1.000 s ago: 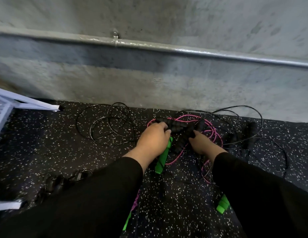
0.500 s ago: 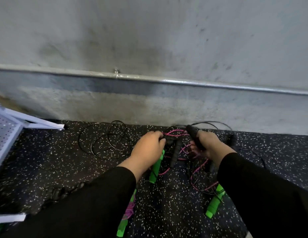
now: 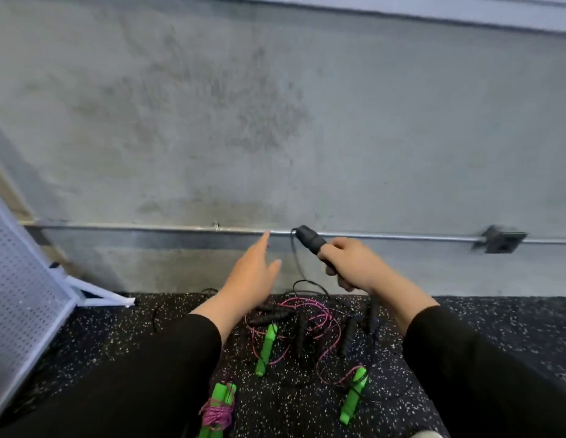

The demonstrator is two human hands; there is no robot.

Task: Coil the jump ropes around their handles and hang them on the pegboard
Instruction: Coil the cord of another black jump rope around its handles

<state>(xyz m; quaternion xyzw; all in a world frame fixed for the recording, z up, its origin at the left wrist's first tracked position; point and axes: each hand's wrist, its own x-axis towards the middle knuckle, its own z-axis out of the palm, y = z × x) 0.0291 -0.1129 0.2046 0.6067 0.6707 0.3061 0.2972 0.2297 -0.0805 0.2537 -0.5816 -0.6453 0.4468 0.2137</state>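
My right hand (image 3: 354, 267) grips a black jump-rope handle (image 3: 309, 239), raised in front of the wall, and its thin black cord (image 3: 297, 263) hangs down to the floor. My left hand (image 3: 253, 273) is lifted beside it with straight fingers and holds nothing. Below lies a tangle of pink rope (image 3: 307, 320) and black handles (image 3: 272, 317) with two loose green handles (image 3: 266, 349) (image 3: 353, 396). A coiled pink rope wrapped round green handles (image 3: 219, 412) lies near my left sleeve.
The white pegboard (image 3: 19, 311) leans at the far left on the speckled black floor (image 3: 496, 327). A grey concrete wall with a metal conduit (image 3: 149, 230) and a junction box (image 3: 501, 241) stands straight ahead.
My right hand has lifted the black handle well above the floor. My left hand has let go of the tangle and risen open. The view has tilted up.
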